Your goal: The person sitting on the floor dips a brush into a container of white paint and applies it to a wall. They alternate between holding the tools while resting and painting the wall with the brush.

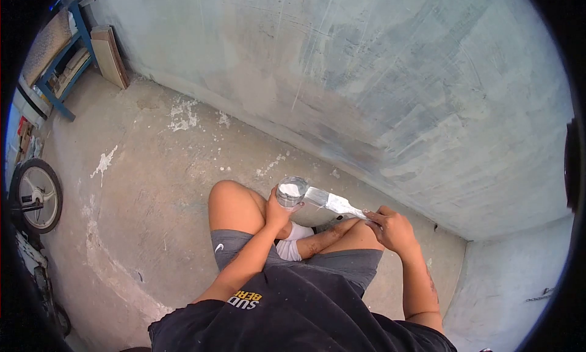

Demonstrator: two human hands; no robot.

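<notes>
Bare concrete wall (390, 96), patchily skimmed — much left uncoated. Left hand (278, 213) fingers wrapped around putty-filled jar (291, 191); right hand (390, 229) fingers closed on putty-loaded trowel (323, 207).

on the dark shirt (305, 318), near its front hem, stand yellow and white letters seen upside down from the head view; they read roughly "sud" and "ber", and the rest is cut off by a fold, so the full word cannot be told. the grey shorts (235, 245) carry a small white swoosh logo on the left leg, with no lettering beside it.
</notes>
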